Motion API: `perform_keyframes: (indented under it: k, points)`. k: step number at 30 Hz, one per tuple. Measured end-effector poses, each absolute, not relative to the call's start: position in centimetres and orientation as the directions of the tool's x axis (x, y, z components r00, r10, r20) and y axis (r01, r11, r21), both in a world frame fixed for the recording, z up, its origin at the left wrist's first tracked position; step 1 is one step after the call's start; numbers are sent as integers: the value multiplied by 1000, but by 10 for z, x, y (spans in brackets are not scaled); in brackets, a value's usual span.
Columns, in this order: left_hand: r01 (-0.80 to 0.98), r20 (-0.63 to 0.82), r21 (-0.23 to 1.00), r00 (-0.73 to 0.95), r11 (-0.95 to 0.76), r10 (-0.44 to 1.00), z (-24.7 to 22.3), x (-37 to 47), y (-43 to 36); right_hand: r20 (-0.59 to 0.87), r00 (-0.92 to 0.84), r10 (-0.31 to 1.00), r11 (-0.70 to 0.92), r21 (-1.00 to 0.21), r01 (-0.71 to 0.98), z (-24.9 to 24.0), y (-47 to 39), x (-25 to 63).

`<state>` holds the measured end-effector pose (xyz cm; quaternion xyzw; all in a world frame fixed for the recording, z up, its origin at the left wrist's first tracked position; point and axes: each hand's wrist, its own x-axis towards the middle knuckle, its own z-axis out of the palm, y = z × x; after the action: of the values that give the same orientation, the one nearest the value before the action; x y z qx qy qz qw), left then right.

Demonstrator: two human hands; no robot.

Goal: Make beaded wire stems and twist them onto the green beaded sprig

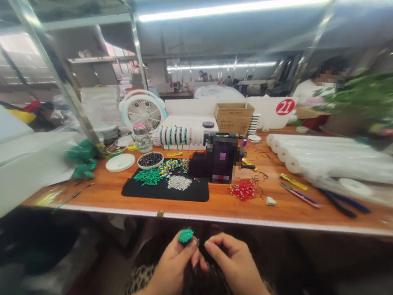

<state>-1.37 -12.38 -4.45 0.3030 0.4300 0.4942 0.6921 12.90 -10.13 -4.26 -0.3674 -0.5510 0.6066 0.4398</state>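
Note:
Both my hands are low in the head view, below the front edge of the wooden table (246,208) and over my lap. My left hand (173,268) pinches a small round green beaded piece (185,235) between thumb and forefinger. My right hand (235,265) is curled just to its right, fingertips almost touching the left thumb; whatever it pinches is too small to tell. On the table ahead lies a black mat (164,190) with piles of green beads (148,176), silver beads (179,183) and mixed coloured beads (172,166).
A bowl of dark beads (150,160), a white lid (120,162), red beads (243,190), pliers (342,203), cutters (299,194), white rolls (321,155), a small fan (143,110) and a cardboard box (234,117) sit on the table. Another person sits at the far right (313,91).

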Motion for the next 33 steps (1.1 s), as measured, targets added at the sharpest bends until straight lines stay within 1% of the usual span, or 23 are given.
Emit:
perform_keyframes:
  k: [3, 5, 7, 10, 13, 16, 21, 24, 30, 33]
  points:
    - [-378, -271, 882, 86, 283, 959, -43, -15, -124, -7, -360, 933, -43, -995, -91, -44, -102, 133]
    - [-368, -244, 897, 43, 243, 969, -41, -15, -124, -29, -367, 930, -76, -990, -115, -45, -102, 135]
    - [-383, -234, 895, 30, 227, 972, -40, -15, -124, -20, -384, 923, -83, -985, -149, -46, -104, 136]
    - [-454, -256, 852, 72, 261, 964, -39, -14, -123, -21, -412, 911, -100, -980, -170, -48, -106, 134]
    - [-547, -299, 773, 133, 322, 945, -38, -14, -120, -40, -413, 910, -128, -974, -188, -52, -106, 133]
    - [-586, -315, 733, 160, 347, 935, -38, -15, -119, -37, -422, 906, -136, -969, -207, -55, -105, 133]
    - [-579, -323, 725, 193, 373, 927, -41, -16, -119, -25, -446, 895, -140, -964, -225, -57, -104, 133]
    - [-567, -328, 730, 197, 381, 924, -40, -16, -120, -22, -430, 903, -132, -965, -226, -56, -103, 132]
    - [-578, -337, 734, 146, 357, 930, -40, -14, -120, -48, -343, 938, -110, -980, -165, -58, -103, 131]
    - [-568, -348, 742, 126, 355, 929, -40, -14, -120, -34, -351, 936, -89, -986, -140, -56, -104, 132]
